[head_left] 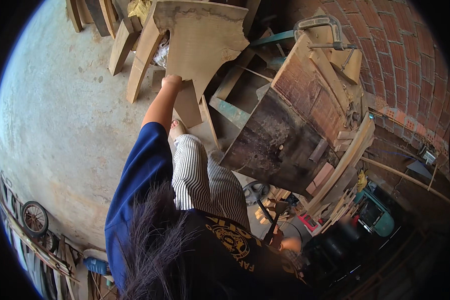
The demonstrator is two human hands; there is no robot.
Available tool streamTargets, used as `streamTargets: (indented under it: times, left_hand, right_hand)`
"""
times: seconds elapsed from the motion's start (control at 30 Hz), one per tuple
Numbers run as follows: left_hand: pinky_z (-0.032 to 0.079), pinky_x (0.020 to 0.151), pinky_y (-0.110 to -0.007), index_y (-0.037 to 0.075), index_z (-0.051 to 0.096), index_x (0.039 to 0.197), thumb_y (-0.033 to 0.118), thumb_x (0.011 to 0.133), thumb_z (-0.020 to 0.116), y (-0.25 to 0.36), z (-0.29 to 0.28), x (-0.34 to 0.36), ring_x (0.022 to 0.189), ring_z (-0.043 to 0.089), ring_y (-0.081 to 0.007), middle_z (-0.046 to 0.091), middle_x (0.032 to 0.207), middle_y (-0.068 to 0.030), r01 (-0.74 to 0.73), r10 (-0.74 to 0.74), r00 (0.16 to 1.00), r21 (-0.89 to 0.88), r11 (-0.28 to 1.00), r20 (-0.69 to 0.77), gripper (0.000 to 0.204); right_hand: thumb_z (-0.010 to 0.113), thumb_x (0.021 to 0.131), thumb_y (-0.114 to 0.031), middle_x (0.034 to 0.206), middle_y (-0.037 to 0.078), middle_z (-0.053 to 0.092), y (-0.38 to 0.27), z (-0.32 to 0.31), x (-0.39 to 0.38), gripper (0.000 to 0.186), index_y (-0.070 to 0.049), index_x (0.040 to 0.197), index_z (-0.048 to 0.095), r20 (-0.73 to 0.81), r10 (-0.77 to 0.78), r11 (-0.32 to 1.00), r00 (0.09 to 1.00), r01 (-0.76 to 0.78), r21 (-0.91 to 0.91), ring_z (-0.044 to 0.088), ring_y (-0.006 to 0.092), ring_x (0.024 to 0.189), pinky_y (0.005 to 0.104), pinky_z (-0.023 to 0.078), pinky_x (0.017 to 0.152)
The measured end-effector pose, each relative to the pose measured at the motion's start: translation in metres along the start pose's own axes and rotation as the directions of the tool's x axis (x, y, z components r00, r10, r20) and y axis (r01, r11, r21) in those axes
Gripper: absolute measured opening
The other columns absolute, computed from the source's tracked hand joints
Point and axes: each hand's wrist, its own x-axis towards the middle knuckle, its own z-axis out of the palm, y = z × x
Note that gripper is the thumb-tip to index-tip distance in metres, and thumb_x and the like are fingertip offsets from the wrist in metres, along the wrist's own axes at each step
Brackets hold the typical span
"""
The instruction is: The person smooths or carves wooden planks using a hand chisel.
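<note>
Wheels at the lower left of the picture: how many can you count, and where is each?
2: one spoked wheel near the left rim, and a darker wheel just below and right of it, partly hidden. Others may be hidden.

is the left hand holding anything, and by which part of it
Cannot be told for sure: the left hand looks curled where the large wooden slab and small brown board meet in view, but the grip is hidden.

We look steeply down from head-worn left fisheye; shirt (140, 155) very near, striped trousers (190, 172) below, floor (75, 100) filling left, brick wall (405, 55) farther off, upper right.
</note>
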Motion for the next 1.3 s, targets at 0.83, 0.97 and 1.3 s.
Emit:
streamTargets:
  times: [0.83,0.97,1.3]
  left_hand:
    - [0.049,0.066,-0.028,-0.002,0.064,0.097,0.007,0.081,0.059,0.080,-0.147,-0.689,0.073,0.059,-0.0130,0.064,0.083,-0.0076,-0.343,-0.277,0.643,-0.591,0.730,-0.714,0.019]
    - [0.049,0.066,-0.028,-0.003,0.063,0.099,0.009,0.081,0.059,0.111,-0.132,-0.704,0.073,0.059,-0.0140,0.064,0.083,-0.0080,-0.409,-0.320,0.601,-0.626,0.664,-0.733,0.022]
    - [0.049,0.067,-0.029,-0.007,0.060,0.106,0.014,0.082,0.057,0.175,-0.113,-0.684,0.071,0.060,-0.0171,0.065,0.086,-0.0094,-0.605,-0.443,0.561,-0.711,0.357,-0.700,0.033]
  right_hand:
    - [0.072,0.065,-0.032,0.079,0.014,0.051,0.124,0.065,0.075,0.035,-0.006,0.078,0.054,0.132,-0.106,0.937,0.986,0.054,0.346,0.053,0.0326,0.077,0.0408,0.041,0.066]
    - [0.065,0.070,-0.019,0.083,0.016,0.053,0.161,0.077,0.095,0.020,-0.006,0.082,0.056,0.138,-0.178,0.923,0.974,0.117,0.366,0.054,0.0372,0.082,0.0435,0.042,0.069]
    - [0.057,0.081,-0.023,0.091,0.015,0.056,0.226,0.124,0.127,0.015,-0.011,0.089,0.053,0.207,-0.128,0.951,0.970,0.061,0.303,0.056,0.0388,0.087,0.0473,0.043,0.070]
